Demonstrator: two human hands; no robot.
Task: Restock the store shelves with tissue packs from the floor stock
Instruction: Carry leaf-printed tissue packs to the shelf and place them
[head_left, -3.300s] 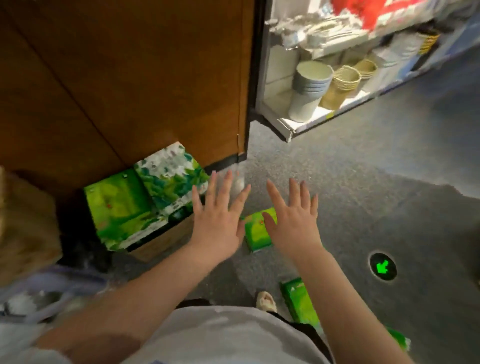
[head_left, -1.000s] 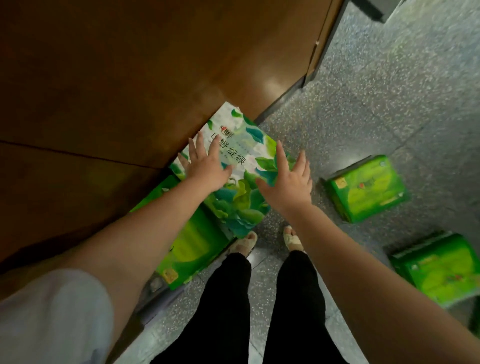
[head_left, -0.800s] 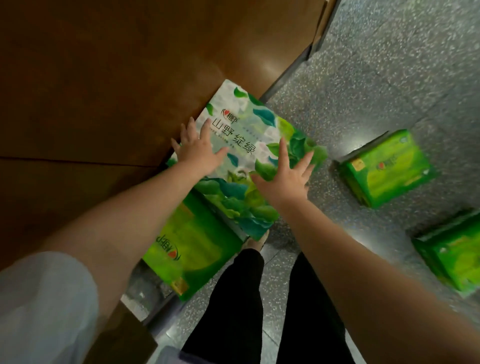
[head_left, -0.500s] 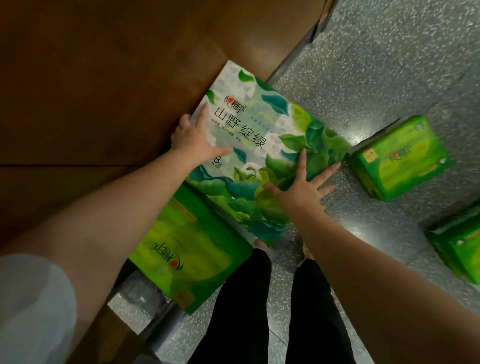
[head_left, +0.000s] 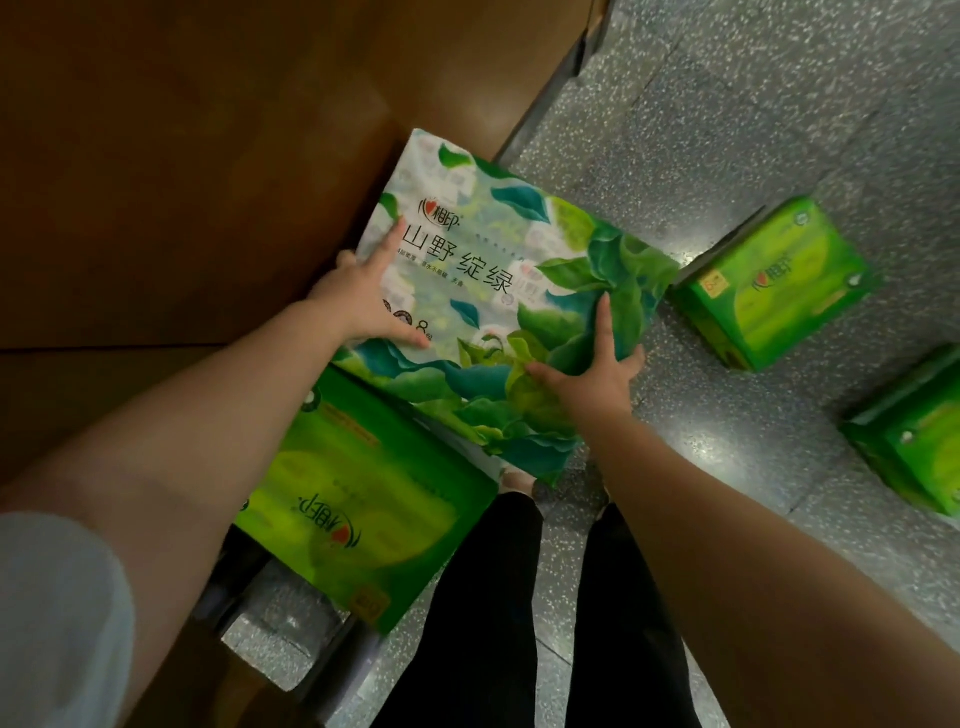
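Lifted since a moment ago, the leaf-printed tissue pack (head_left: 498, 306) now sits higher and nearer, tilted between both hands. Left hand (head_left: 358, 301) grips its left edge, thumb spread across the printed face, fingers (head_left: 387, 249) reaching up that edge. Right hand (head_left: 592, 374) clamps the right side, fingers curled round it. Below lies a green pack (head_left: 363, 504) against the brown wooden wall (head_left: 182, 156); two more green packs (head_left: 774, 286) (head_left: 919, 441) lie apart on the speckled floor (head_left: 727, 130).
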